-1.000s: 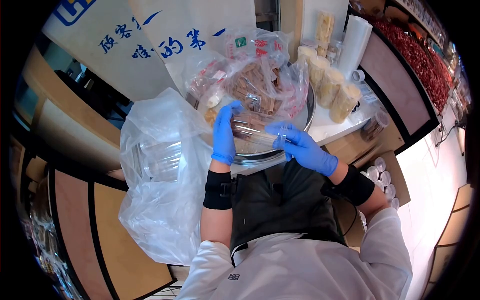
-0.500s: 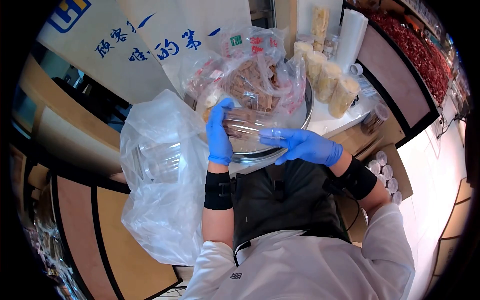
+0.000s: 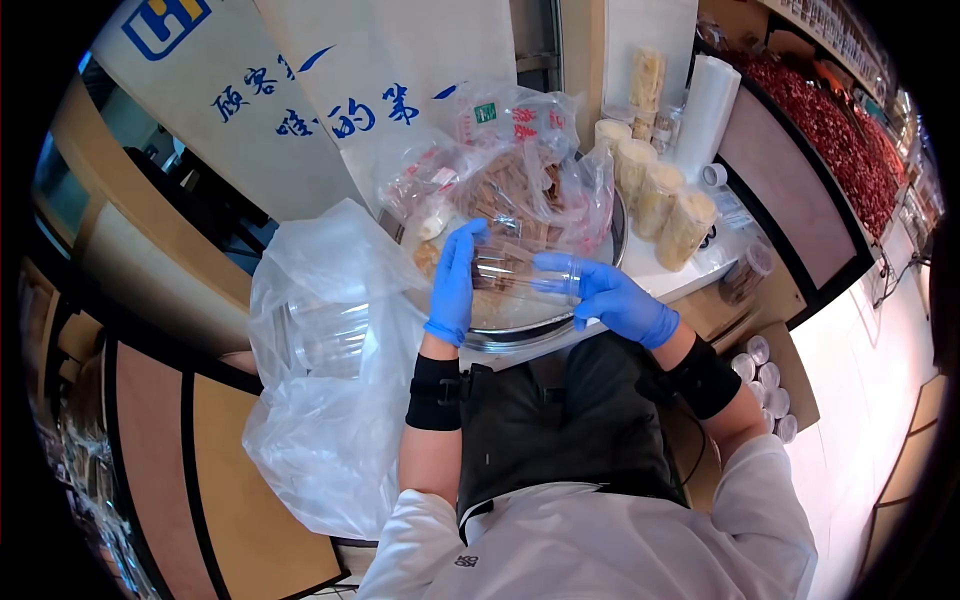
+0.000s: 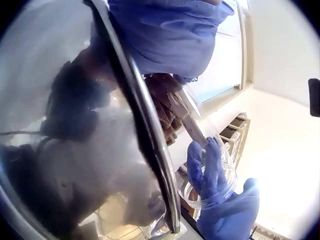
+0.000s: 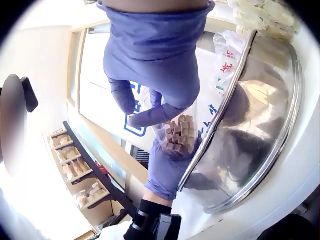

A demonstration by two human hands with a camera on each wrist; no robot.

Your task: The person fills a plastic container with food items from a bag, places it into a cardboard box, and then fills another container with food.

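Observation:
Both hands wear blue gloves and hold a clear plastic jar (image 3: 515, 272) sideways over a round metal tray (image 3: 510, 334). Curled round the jar's bottom end is the left hand (image 3: 454, 285). At the jar's mouth, the right hand (image 3: 620, 300) has its fingers on the rim, some of them at the opening. Brown strips (image 5: 180, 134) lie inside the jar, their ends packed together in the right wrist view. Behind the jar, a plastic bag (image 3: 590, 190) on the tray holds more brown strips (image 3: 515, 195).
Filled jars (image 3: 655, 200) and a clear plastic roll (image 3: 707, 115) stand right of the tray. A large bag of clear jars (image 3: 330, 335) is at the left. Lower right, a cardboard box (image 3: 797, 370) holds several round-lidded containers (image 3: 768, 376). A dark-filled jar (image 3: 746, 274) stands near it.
Between the earlier frames and now, the view has shifted slightly. The right hand's fingers have moved a little at the jar's mouth, while the left hand keeps its hold.

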